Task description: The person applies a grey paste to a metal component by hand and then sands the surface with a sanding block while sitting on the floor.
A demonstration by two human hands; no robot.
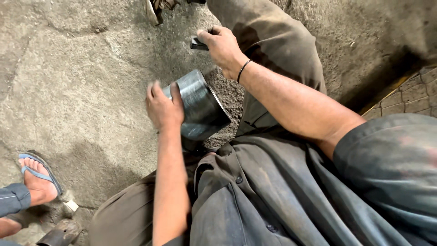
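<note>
— Rough grey concrete floor (86,77) fills most of the view, cracked and dusty, with a strip of patterned paving (412,93) at three o'clock. What are the hands doing?

— Left hand (163,107) is wrapped over the near edge of a dark metal cylinder (202,107), fingers curled on its rim. It sits tilted at centre, over a patch of gritty sand (227,93), between the person's knees.

— And the other?

— Right hand (222,45), up at twelve o'clock, is closed around a small dark block (198,43), which sticks out at its nine o'clock side. A black band circles that wrist.

— So which step would you call it?

— My guess: steadying the cylinder while the block is brought to it. Any next move needs the left grip firm, since the piece leans.

— Anyone else about?

— At eight o'clock, a foot in a blue sandal (36,175), apart from the work. A dark pipe end (57,236) lies near it.
</note>
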